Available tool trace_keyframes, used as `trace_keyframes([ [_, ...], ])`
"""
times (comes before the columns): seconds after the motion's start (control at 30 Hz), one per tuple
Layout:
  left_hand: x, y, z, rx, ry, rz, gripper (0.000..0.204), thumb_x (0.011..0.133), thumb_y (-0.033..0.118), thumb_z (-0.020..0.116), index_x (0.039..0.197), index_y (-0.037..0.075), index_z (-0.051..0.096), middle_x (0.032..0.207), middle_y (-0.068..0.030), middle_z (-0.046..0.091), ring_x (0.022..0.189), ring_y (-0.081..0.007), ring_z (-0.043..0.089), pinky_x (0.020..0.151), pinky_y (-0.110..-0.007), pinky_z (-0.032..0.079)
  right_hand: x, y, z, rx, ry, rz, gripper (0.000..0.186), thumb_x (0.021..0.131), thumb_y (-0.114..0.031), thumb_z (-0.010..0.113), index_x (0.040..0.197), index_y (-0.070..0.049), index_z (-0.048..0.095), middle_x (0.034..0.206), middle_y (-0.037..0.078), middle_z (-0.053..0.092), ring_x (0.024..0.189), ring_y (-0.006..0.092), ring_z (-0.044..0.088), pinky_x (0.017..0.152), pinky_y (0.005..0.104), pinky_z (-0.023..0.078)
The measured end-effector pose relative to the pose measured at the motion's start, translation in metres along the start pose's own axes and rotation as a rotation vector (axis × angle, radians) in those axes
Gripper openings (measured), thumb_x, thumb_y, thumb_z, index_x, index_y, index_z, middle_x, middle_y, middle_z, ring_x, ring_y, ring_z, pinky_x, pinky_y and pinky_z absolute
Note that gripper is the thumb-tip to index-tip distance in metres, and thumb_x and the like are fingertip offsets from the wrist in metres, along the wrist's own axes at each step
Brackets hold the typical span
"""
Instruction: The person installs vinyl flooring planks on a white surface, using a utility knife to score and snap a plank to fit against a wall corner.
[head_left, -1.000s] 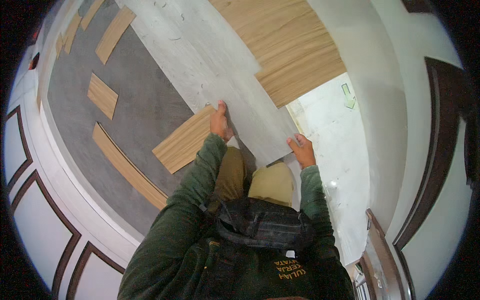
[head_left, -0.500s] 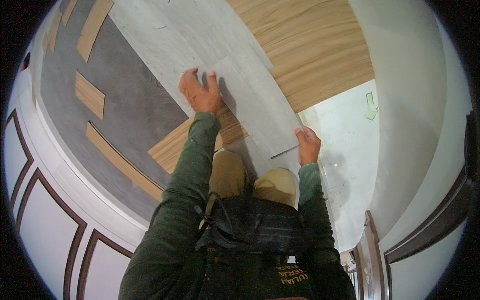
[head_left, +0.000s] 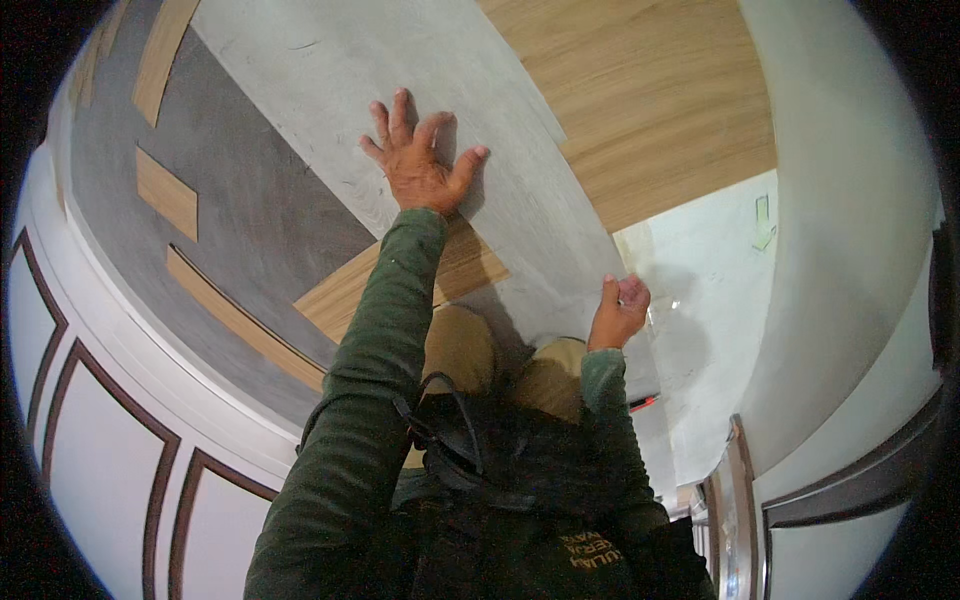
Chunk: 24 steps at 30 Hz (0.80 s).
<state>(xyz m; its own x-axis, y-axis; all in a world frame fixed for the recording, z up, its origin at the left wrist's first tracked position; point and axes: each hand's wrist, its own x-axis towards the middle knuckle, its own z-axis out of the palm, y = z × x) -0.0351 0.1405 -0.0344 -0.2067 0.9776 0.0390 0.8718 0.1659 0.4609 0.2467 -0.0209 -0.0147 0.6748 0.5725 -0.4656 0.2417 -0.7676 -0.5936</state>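
My left hand [head_left: 420,160] lies spread, fingers apart, on a pale grey wood-look plank [head_left: 520,210] running diagonally from the top. A short oak-look piece [head_left: 340,290] lies at the plank's left, beside my left forearm. At the plank's right edge, near its lower end, my right hand [head_left: 618,310] has its fingers curled in; what, if anything, they hold I cannot make out. My knees [head_left: 550,365] are just below the plank. A small red-and-black object [head_left: 640,402] lies by my right sleeve.
Loose narrow wood-look pieces [head_left: 166,190] lie on dark grey floor [head_left: 250,150] at left, along white panelling with brown trim [head_left: 110,480]. A broad oak-look section [head_left: 670,100] is upper right, above a white surface [head_left: 720,300] with a green arrow, beside a curved pale wall [head_left: 840,250].
My left hand has moved from the plank's lower left edge up onto its face and spread open. My right hand stays near the right edge, its fingers now more curled.
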Motion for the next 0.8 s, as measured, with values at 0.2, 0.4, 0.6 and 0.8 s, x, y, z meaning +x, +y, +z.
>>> trace_keyframes([
  [0.2, -0.001, 0.000, 0.007, -0.093, 0.061, -0.033, 0.048, 0.067, 0.046, 0.077, 0.103, 0.016, 0.066, 0.127, -0.0145, 0.045, 0.137, -0.0411, 0.026, 0.107, -0.069, 0.004, -0.002, -0.003, 0.012, 0.085, 0.106, 0.031, 0.039, 0.077, -0.012, 0.075, 0.108, 0.002, 0.056, 0.092, 0.009, 0.059, 0.083, 0.0177, 0.056, 0.076, 0.0296, 0.049],
  [0.4, -0.001, -0.011, 0.014, -0.118, 0.098, -0.016, 0.048, 0.066, 0.044, 0.079, 0.102, 0.016, 0.066, 0.119, -0.0163, 0.045, 0.134, -0.0421, 0.029, 0.107, -0.068, 0.004, 0.000, -0.005, 0.016, 0.249, 0.047, 0.114, 0.036, 0.081, -0.012, 0.074, 0.109, 0.001, 0.056, 0.090, 0.006, 0.060, 0.079, 0.0123, 0.056, 0.073, 0.0256, 0.048],
  [0.6, 0.007, -0.002, 0.014, -0.256, 0.068, 0.028, 0.042, 0.069, 0.032, 0.082, 0.101, 0.009, 0.065, 0.110, -0.0126, 0.052, 0.122, -0.0352, 0.037, 0.105, -0.053, 0.025, -0.004, 0.006, 0.021, 0.189, 0.160, 0.012, 0.031, 0.077, -0.014, 0.075, 0.103, -0.002, 0.062, 0.090, 0.009, 0.062, 0.077, 0.0181, 0.060, 0.073, 0.0318, 0.051],
  [0.8, 0.005, -0.006, 0.017, -0.302, 0.058, 0.048, 0.045, 0.069, 0.030, 0.083, 0.104, 0.009, 0.065, 0.107, -0.0100, 0.057, 0.120, -0.0329, 0.037, 0.104, -0.048, 0.028, -0.007, 0.003, 0.022, 0.266, 0.183, 0.037, 0.031, 0.077, -0.014, 0.074, 0.104, -0.004, 0.065, 0.090, 0.009, 0.062, 0.077, 0.0189, 0.060, 0.072, 0.0320, 0.051],
])
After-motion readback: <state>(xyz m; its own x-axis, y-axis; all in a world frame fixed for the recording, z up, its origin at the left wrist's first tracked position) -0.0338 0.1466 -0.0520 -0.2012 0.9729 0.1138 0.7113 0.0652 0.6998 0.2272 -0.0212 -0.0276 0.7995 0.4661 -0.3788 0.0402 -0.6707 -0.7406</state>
